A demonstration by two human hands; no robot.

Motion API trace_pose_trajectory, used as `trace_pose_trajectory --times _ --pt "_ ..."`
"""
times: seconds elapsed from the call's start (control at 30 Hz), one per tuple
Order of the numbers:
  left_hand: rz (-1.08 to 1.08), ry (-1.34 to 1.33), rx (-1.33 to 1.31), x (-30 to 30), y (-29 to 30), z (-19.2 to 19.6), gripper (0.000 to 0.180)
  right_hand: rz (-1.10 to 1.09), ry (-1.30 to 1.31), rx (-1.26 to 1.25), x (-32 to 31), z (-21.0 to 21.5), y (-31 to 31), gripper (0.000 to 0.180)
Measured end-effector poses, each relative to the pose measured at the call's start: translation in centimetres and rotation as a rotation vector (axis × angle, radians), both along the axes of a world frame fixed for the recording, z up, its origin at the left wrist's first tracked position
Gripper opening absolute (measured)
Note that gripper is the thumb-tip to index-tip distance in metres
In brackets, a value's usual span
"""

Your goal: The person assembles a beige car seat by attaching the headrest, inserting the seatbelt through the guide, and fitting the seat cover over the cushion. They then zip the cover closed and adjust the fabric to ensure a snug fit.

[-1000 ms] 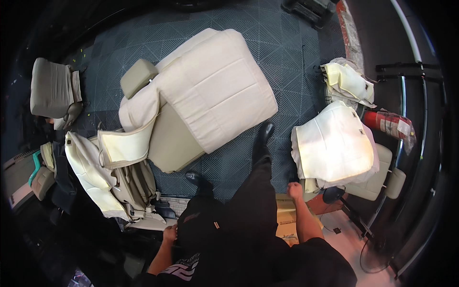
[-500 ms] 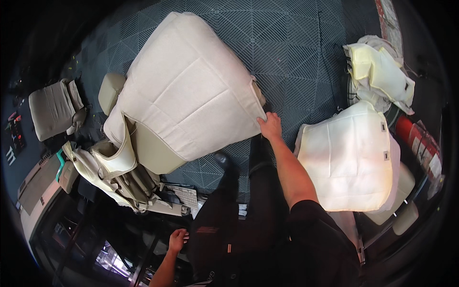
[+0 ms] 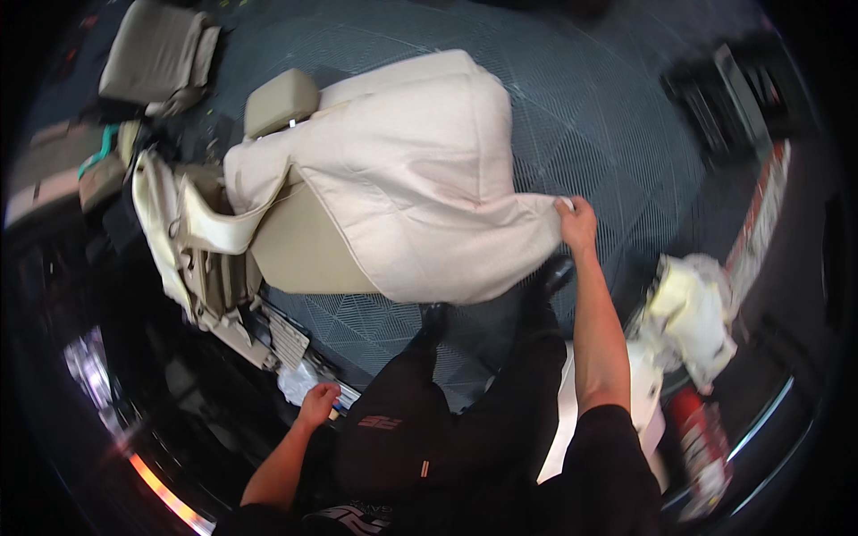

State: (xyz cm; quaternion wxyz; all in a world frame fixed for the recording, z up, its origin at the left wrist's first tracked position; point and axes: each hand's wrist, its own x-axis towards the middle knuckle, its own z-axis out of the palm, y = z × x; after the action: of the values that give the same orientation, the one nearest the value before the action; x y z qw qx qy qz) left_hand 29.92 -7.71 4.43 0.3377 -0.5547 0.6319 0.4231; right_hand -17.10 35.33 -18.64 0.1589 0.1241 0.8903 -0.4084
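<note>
A large off-white seat cover [image 3: 420, 179] lies draped over a beige car seat [image 3: 308, 250] on the floor in front of me. My right hand [image 3: 577, 221] is shut on the cover's right corner and holds it out, so the cloth stretches and creases toward my fingers. Part of the seat's beige panel shows below the cover's edge, and a headrest [image 3: 281, 100] sticks out at the upper left. By my left thigh my left hand [image 3: 319, 404] hangs with its fingers curled in, apart from the seat and with nothing visible in it.
Beige padded seat parts [image 3: 201, 223] stand at the left, with another seat [image 3: 152, 49] farther back. A clear plastic bag [image 3: 299, 382] lies near my left hand. At the right are crumpled off-white covers [image 3: 693, 308] and a red cylinder [image 3: 697, 429]. Dark tiles [image 3: 590, 134] cover the floor.
My right hand has pulled the cover's corner away to the right, and the once flat cloth is now creased. The view has turned to the right. My left hand still hangs low.
</note>
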Motion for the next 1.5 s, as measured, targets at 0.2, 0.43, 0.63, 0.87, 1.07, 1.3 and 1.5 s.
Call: trace_pose_trajectory --times 0.2,0.43,0.63,0.87,1.07,1.3,1.5 --pt "-0.047 0.187 -0.153 -9.9 9.1 -5.4 0.032 0.064 -0.316 -0.237 -1.6 -4.8 1.1 0.026" --pt "0.132 0.157 0.058 -19.5 28.5 -8.3 0.04 0.828 -0.939 -0.154 5.7 -1.1 10.3 0.04" --pt "0.24 0.164 0.006 -18.0 33.6 -7.6 0.04 0.906 -0.813 0.151 -1.5 2.1 14.8 0.04" --pt "0.347 -0.009 -0.151 -15.1 36.2 -8.3 0.041 0.839 -0.494 0.362 -22.0 3.8 12.6 0.034" --pt "0.569 0.006 -0.017 -20.4 41.1 -10.6 0.039 0.887 -0.288 0.196 -33.4 1.2 5.9 0.031" --pt "0.473 0.205 0.029 -38.3 36.1 -9.7 0.042 1.025 -0.311 0.199 -37.3 -1.5 -8.0 0.036" --pt "0.104 0.358 -0.087 -51.1 19.3 -9.6 0.028 1.116 -0.313 0.153 -37.3 0.4 -18.7 0.036"
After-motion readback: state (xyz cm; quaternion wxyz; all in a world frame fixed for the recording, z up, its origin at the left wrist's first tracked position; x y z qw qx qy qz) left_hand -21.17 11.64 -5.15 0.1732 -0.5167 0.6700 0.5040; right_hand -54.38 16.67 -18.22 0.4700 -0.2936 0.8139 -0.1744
